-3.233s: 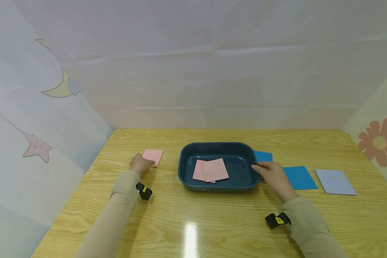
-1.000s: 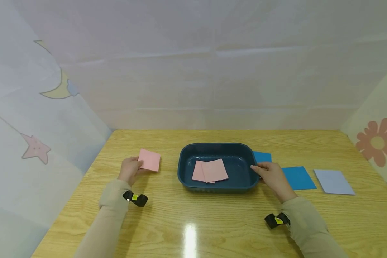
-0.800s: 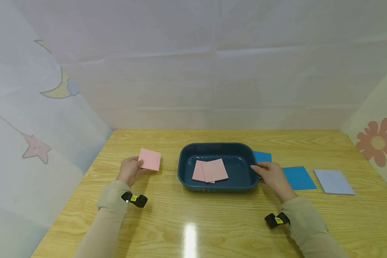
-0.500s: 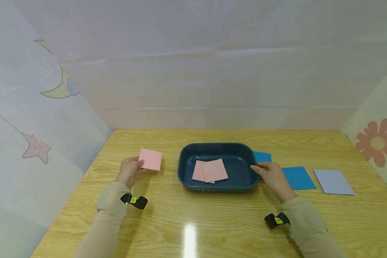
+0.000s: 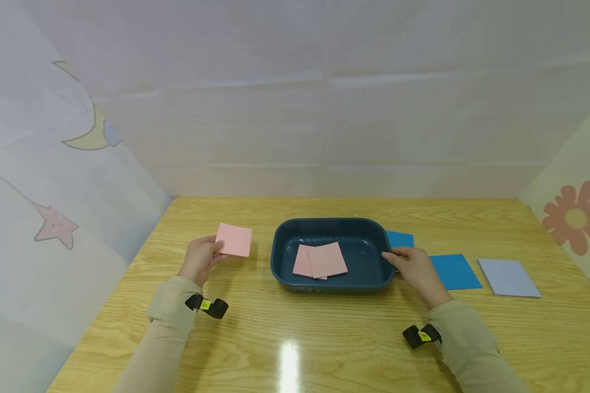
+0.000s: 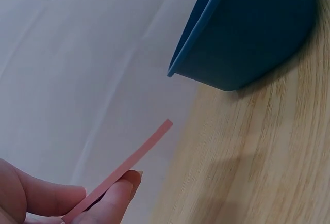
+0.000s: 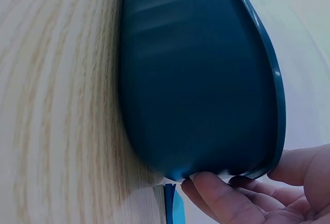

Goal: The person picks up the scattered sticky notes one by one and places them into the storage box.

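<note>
Left of the tray, my left hand [image 5: 200, 257] pinches a pink sticky note pad [image 5: 234, 239] between thumb and fingers, raised above the table. Edge-on in the left wrist view, the pad [image 6: 124, 168] looks thin and slightly bent. My right hand [image 5: 417, 271] grips the right end of a dark blue plastic tray [image 5: 319, 286], thumb on the rim and fingers against the outer wall; the right wrist view shows those fingers [image 7: 221, 198] under the lip. Inside the tray lie two pink pads [image 5: 328, 260], one overlapping the other.
Right of the tray, a blue square pad [image 5: 456, 271] and a pale lilac pad [image 5: 509, 277] lie on the wooden table [image 5: 255, 338]. Another blue piece [image 5: 402, 239] is partly hidden behind the tray. A printed cloth backdrop [image 5: 324, 136] rises behind and at both sides.
My left hand has picked the pink pad up from the table and tilted it, then moved it slightly right and up. My right hand and the tray have stayed put.
</note>
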Action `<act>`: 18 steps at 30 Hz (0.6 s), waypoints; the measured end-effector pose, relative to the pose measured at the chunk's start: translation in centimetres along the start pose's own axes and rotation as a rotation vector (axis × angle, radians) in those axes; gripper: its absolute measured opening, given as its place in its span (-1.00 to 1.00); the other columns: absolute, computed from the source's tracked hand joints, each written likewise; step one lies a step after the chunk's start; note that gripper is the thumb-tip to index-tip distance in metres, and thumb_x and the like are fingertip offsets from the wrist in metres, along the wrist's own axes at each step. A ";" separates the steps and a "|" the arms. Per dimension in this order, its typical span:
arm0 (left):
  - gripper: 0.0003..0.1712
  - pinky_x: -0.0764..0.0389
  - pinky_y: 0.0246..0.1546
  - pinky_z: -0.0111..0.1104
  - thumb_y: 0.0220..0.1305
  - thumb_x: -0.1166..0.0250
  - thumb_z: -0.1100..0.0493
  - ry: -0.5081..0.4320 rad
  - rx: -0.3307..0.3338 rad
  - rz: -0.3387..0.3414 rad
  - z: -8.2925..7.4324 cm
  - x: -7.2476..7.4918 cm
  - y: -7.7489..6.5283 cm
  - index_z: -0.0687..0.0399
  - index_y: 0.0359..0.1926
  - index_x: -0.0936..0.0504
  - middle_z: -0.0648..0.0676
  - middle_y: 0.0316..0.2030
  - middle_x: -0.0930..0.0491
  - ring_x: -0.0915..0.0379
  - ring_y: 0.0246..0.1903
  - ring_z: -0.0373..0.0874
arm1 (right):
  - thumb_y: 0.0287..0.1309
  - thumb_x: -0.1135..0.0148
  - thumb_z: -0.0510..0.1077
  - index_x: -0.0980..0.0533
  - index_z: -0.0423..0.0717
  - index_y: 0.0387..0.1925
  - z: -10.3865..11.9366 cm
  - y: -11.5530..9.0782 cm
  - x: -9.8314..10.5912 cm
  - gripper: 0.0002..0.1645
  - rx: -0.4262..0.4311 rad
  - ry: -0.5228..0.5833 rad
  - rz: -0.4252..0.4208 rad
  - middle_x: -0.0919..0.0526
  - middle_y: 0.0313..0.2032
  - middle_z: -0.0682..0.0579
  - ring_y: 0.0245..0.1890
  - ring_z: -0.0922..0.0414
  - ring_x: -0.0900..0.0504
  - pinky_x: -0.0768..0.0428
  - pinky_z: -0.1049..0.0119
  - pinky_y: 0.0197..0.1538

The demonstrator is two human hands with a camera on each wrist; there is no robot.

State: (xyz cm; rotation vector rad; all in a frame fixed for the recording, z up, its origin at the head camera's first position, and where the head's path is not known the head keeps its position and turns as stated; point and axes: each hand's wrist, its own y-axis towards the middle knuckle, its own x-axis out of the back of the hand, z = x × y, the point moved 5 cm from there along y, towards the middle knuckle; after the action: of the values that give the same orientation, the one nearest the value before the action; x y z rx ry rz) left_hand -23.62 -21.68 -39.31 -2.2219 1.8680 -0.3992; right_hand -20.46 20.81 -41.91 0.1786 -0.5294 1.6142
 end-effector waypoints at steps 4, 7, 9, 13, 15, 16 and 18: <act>-0.49 -0.59 -0.23 -0.51 0.48 0.08 0.38 -0.001 -0.010 0.022 -0.2 -0.3 -0.4 0.57 0.36 -0.14 0.48 0.20 -0.29 -0.53 -0.36 -0.31 | 0.46 0.00 -0.07 -0.18 -0.57 0.31 0.1 0.0 0.0 -0.32 0.005 -0.003 -0.003 -0.30 0.24 -0.51 0.13 -0.29 -0.45 -0.59 0.07 -0.01; -0.48 -0.60 -0.20 -0.48 0.48 0.08 0.38 -0.003 -0.017 0.039 -0.4 -0.6 -0.6 0.57 0.36 -0.14 0.49 0.21 -0.28 -0.54 -0.32 -0.28 | 0.47 0.00 -0.07 -0.18 -0.58 0.30 0.1 -0.1 0.0 -0.33 0.006 -0.008 -0.004 -0.30 0.24 -0.51 0.13 -0.29 -0.44 -0.59 0.06 -0.01; -0.48 -0.60 -0.19 -0.48 0.48 0.08 0.38 -0.007 -0.021 0.052 -0.5 -0.7 -0.8 0.57 0.37 -0.12 0.50 0.22 -0.28 -0.55 -0.29 -0.26 | 0.47 0.00 -0.07 -0.18 -0.58 0.30 0.2 -0.1 0.1 -0.32 0.006 -0.010 -0.003 -0.30 0.24 -0.51 0.13 -0.30 -0.44 -0.59 0.06 -0.01; -0.48 -0.60 -0.18 -0.47 0.48 0.09 0.39 -0.011 -0.029 0.067 -0.7 -1.0 -1.0 0.58 0.36 -0.11 0.51 0.22 -0.27 -0.56 -0.28 -0.26 | 0.47 0.00 -0.07 -0.17 -0.58 0.31 0.1 -0.1 0.0 -0.32 0.001 -0.004 0.000 -0.29 0.24 -0.51 0.15 -0.30 -0.43 -0.59 0.08 -0.01; -0.48 -0.60 -0.18 -0.47 0.48 0.09 0.39 -0.012 -0.033 0.075 -0.8 -1.1 -1.0 0.59 0.36 -0.12 0.51 0.21 -0.28 -0.55 -0.30 -0.27 | 0.47 0.00 -0.07 -0.17 -0.59 0.31 0.1 0.0 0.0 -0.32 0.000 -0.004 -0.001 -0.29 0.24 -0.52 0.14 -0.30 -0.44 -0.59 0.08 -0.01; -0.48 -0.60 -0.19 -0.47 0.48 0.09 0.39 -0.012 -0.035 0.077 -0.9 -1.2 -1.1 0.59 0.35 -0.12 0.51 0.20 -0.28 -0.55 -0.32 -0.28 | 0.47 0.00 -0.07 -0.17 -0.59 0.31 0.1 0.0 0.0 -0.32 0.000 -0.002 0.000 -0.29 0.24 -0.52 0.14 -0.30 -0.43 -0.59 0.08 -0.01; -0.49 -0.60 -0.19 -0.47 0.48 0.10 0.39 -0.013 -0.040 0.086 -1.0 -1.3 -1.2 0.60 0.35 -0.12 0.50 0.19 -0.29 -0.55 -0.34 -0.29 | 0.47 0.00 -0.07 -0.17 -0.59 0.30 0.1 0.0 0.0 -0.31 0.000 -0.002 -0.001 -0.29 0.24 -0.52 0.14 -0.30 -0.44 -0.59 0.08 -0.01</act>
State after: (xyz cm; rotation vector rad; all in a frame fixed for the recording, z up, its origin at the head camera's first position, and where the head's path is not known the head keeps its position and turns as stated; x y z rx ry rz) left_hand -23.03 -20.16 -38.10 -2.1542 1.9728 -0.3344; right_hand -20.49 20.78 -41.77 0.1809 -0.5311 1.6131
